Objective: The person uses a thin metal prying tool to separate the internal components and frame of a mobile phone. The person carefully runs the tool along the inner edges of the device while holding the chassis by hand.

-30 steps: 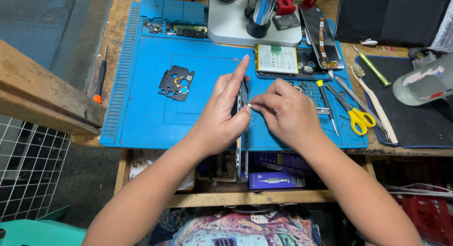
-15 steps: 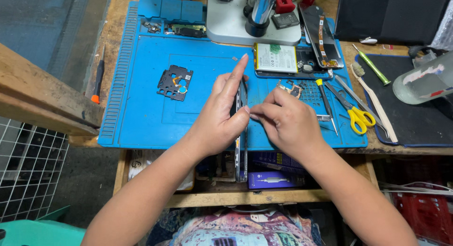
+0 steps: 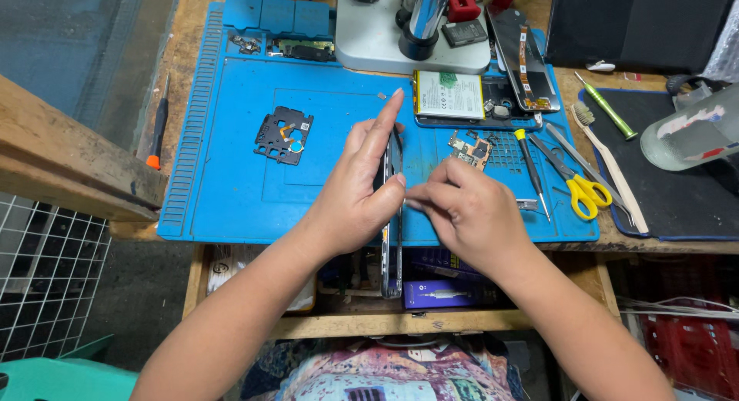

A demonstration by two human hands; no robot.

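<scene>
Cluttered blue repair mat (image 3: 231,178); left hand (image 3: 362,185), right hand (image 3: 462,208) both gripping edge-on phone (image 3: 392,247).

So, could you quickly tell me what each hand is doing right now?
Left hand: holding the phone on edge.
Right hand: fingers pinched at the phone's edge.

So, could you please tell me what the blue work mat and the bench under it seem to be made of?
The blue mat looks like matte silicone or rubber: moulded ridges and tray pockets, no glare. The bench looks like bare, worn wood, with visible grain and stains.
</scene>
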